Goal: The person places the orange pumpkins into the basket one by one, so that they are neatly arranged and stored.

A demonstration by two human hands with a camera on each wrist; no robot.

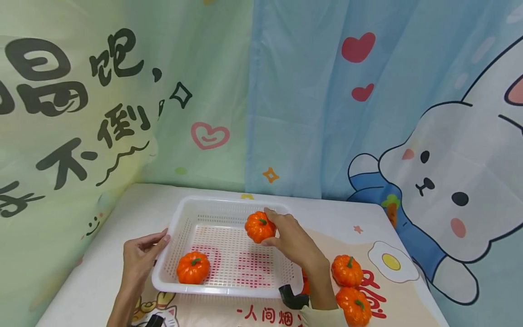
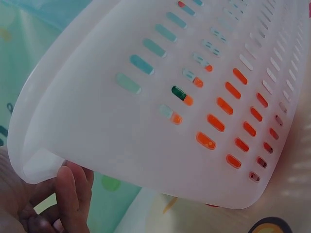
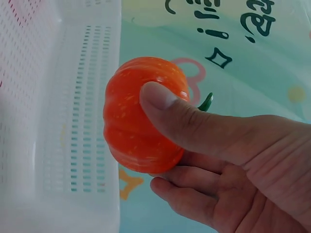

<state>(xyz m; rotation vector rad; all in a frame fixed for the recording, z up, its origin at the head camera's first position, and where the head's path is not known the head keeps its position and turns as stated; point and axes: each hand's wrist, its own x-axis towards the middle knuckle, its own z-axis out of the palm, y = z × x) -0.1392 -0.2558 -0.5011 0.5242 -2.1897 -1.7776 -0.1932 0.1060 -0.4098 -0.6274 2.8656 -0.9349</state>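
Observation:
A white plastic basket (image 1: 229,291) with slotted walls stands on the table. At its left rim my left hand (image 1: 140,254) holds the edge, fingers tucked under the lip in the left wrist view. My right hand (image 1: 292,238) grips a small orange pumpkin (image 1: 258,228) with a green stem, over the far right part of the basket. The right wrist view shows the thumb (image 3: 160,99) pressed on the pumpkin's side, with the other fingers behind it. Another pumpkin (image 1: 193,268) sits inside the basket at the near left corner.
Two more pumpkins, one farther (image 1: 347,270) and one nearer (image 1: 354,306), lie on the table right of the basket. Part of another orange pumpkin (image 1: 305,281) shows between the basket and my right forearm. A printed curtain (image 1: 286,113) hangs behind the table.

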